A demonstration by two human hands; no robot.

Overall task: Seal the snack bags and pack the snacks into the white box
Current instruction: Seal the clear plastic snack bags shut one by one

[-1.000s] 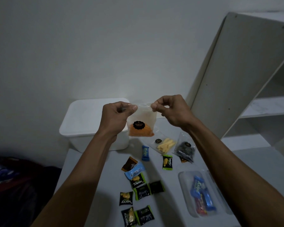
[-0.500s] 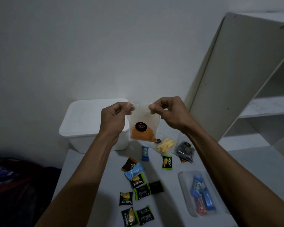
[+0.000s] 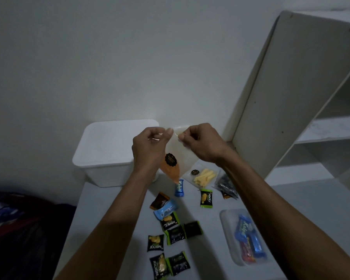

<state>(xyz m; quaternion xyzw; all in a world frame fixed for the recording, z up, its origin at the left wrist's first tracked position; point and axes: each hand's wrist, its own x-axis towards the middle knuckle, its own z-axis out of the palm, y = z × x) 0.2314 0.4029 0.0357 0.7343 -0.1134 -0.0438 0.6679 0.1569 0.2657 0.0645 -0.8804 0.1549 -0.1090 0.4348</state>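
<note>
A: Where is the snack bag [image 3: 173,164]?
B: Held up over the table [image 3: 291,199], hanging tilted, orange filling low-left, mouth up between both hands

A: Fingers?
B: Left hand [image 3: 150,146] and right hand [image 3: 202,144] pinching the top edge, close together; white box [image 3: 105,150] nearer the left

Both forearms are bare to the frame edge, with seemingly nothing worn on either wrist or hand [image 3: 150,146].

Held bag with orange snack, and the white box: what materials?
Clear bag holding orange snack: looks like thin glossy plastic film; the snack shows through. White lidded box: probably matte moulded plastic, with rounded corners and a smooth, even surface.
</note>
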